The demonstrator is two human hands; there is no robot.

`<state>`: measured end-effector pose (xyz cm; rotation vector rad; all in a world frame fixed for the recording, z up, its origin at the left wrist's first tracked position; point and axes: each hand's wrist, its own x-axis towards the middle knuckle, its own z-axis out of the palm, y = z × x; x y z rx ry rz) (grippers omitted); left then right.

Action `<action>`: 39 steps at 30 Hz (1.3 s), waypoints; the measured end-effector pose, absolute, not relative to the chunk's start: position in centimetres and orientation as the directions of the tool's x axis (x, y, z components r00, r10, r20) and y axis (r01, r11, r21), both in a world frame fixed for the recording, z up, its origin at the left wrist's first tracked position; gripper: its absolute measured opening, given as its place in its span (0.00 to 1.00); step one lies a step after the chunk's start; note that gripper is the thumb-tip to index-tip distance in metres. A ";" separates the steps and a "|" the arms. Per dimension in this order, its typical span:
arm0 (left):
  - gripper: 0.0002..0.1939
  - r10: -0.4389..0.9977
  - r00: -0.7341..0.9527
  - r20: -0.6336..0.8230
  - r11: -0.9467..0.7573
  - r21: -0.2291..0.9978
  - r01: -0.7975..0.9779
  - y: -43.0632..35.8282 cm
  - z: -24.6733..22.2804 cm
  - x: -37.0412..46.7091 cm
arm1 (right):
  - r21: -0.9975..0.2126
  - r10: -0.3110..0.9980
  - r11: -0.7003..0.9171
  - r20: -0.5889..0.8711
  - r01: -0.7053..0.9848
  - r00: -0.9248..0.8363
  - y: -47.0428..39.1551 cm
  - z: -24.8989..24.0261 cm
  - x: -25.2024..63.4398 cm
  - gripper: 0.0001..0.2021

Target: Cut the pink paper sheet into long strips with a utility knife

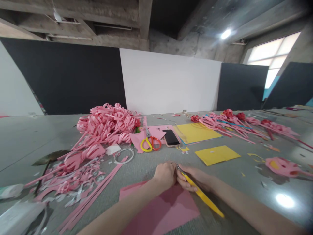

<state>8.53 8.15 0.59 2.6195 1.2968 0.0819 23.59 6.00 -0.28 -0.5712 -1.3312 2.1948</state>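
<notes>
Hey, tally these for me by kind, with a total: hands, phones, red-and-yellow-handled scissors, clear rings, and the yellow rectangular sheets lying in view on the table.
Hands: 2 (left hand, right hand)
Phone: 1
Scissors, red-and-yellow-handled: 1
Clear ring: 1
Yellow sheets: 2 (larger sheet, smaller sheet)
Total: 7

A long, narrow yellow piece (206, 199) is held slantwise near a flat-lying pink sheet (171, 209).

bare left hand (166, 174), knuckles rounded; bare left forearm (127, 209), smooth, narrowing to a slim wrist. bare right hand (199, 178), fingers slender; bare right forearm (244, 202), likewise smooth and tapered. wrists uncovered on both sides. nail detail too small to read.
</notes>
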 end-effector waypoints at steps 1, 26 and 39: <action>0.13 0.791 0.610 -0.049 -0.587 0.221 0.779 8.1 0.7 8.5 | -0.897 0.610 -0.393 -0.092 -0.200 -0.787 6.0 -0.3 23.6 0.22; 0.14 0.809 0.584 -0.063 -0.431 0.611 0.664 9.8 2.9 6.7 | -0.986 0.980 0.085 0.108 -0.140 -0.165 6.3 0.3 23.7 0.13; 0.10 0.799 0.581 -0.157 -0.067 0.936 0.345 10.1 2.3 6.9 | -0.995 0.982 -0.006 -0.025 0.101 -0.189 5.9 -0.1 23.4 0.15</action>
